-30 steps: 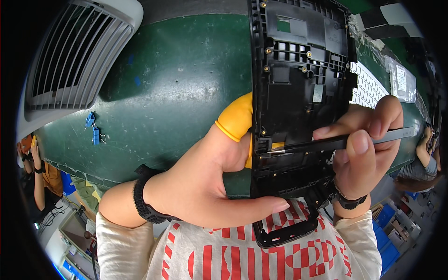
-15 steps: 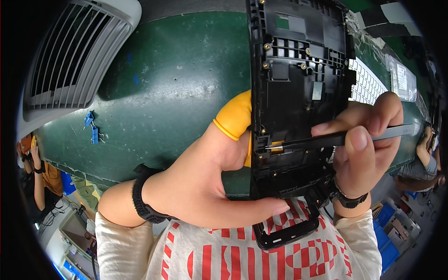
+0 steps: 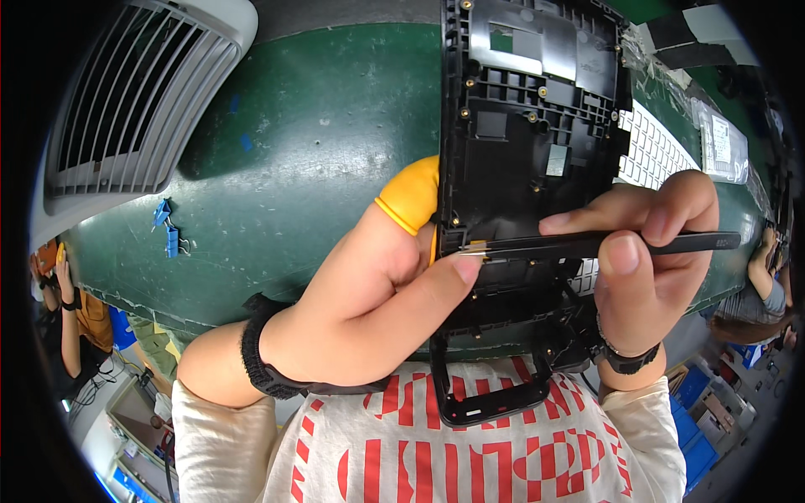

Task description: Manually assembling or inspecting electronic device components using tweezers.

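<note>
My left hand [image 3: 369, 310] grips the left edge of a black plastic housing [image 3: 503, 180], which stands tilted up before me. Yellow finger cots [image 3: 411, 197] cover fingers of that hand, partly hidden behind the housing. Its thumb lies on the housing's left edge, close to the tweezers' tips. Between thumb and fingers, my right hand [image 3: 650, 268] pinches a pair of dark tweezers [image 3: 570, 246]. They lie across the housing, tips pointing left. A small yellow patch shows by the tips; what it is I cannot tell. Brass inserts dot the housing, and an open loop frame forms its lower end.
A green tabletop [image 3: 310, 109] spreads behind the housing. On it are blue binder clips [image 3: 171, 230] at the left and a grey slatted unit [image 3: 134, 109] at the far left. A white grid-like panel [image 3: 654, 147] and a clear bag [image 3: 723, 142] lie right. Other people work at both sides.
My left thumb has moved up from the loop frame to the tweezers' tips. The housing has shifted slightly left and up, and the tweezers have turned nearer to level.
</note>
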{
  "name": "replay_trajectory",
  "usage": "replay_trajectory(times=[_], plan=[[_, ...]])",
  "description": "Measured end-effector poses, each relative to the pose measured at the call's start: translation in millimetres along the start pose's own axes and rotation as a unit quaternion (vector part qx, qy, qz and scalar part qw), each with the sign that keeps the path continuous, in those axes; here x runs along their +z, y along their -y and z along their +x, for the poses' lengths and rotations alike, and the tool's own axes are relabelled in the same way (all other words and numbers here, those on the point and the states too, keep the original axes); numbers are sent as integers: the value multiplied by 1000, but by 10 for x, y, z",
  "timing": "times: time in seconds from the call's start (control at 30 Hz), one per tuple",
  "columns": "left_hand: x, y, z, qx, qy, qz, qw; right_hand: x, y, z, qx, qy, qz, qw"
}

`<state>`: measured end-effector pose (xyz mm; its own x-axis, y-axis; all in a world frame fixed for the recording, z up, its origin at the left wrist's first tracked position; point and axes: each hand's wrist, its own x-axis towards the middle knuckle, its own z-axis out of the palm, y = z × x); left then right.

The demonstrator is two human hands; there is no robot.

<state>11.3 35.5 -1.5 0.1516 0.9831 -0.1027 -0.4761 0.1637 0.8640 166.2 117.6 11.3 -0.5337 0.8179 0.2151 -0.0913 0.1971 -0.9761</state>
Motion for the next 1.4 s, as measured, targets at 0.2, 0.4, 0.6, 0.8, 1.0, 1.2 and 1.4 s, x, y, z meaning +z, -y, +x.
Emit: replay_trajectory(times=[0.2,0.4,0.6,0.8,1.0,1.2,1.4], plan=[[-10,-30,-3,-24,-32,5,999,-3,9,2,-12,19,-17,1000],[2,-6,-2,-25,-36,-36,998,-34,11,57,-57,-15,-39,998],[-9,-86,53,-84,-67,-87,990,-40,23,34,-49,-17,-20,998],[-9,14,25,1,-23,5,1000,-54,40,22,-48,-15,14,999],[-16,13,31,2,9,26,1000,-49,40,17,-34,-26,63,997],[11,5,73,-2,61,29,998,-55,96,11,-27,-32,119,992],[128,-236,206,-83,-30,6,996,-109,35,10,-69,-32,192,978]])
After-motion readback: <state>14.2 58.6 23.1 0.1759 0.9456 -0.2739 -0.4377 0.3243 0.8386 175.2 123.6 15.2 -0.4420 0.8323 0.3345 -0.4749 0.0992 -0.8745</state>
